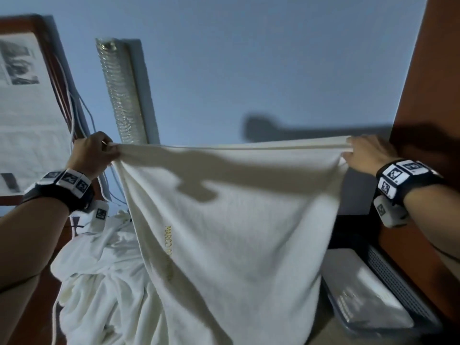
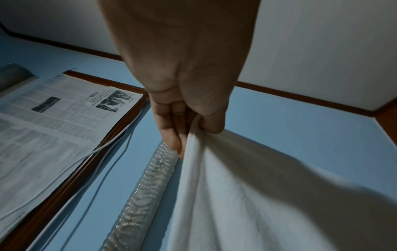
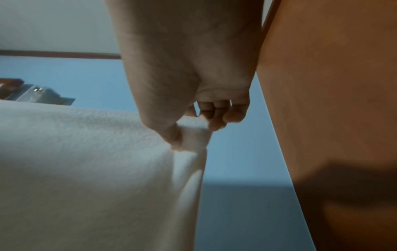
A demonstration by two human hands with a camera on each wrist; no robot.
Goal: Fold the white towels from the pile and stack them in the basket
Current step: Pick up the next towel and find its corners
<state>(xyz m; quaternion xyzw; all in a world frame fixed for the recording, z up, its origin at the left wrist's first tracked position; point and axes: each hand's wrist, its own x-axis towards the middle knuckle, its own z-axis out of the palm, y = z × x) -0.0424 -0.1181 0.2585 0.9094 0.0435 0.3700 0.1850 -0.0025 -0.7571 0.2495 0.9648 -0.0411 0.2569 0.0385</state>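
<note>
White towel (image 1: 224, 220): top corners pinched by left hand (image 1: 92, 153) and right hand (image 1: 368, 153) (stretched taut, likely for folding); pile (image 1: 99, 270) below.

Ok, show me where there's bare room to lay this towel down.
Only a narrow tan strip shows bare, between the held towel and the basket. The pile crowds the left; the held towel hides the middle.

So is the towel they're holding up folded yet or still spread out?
Spread out: the towel hangs as one open sheet, its top edge stretched between the left hand and right hand.
</note>
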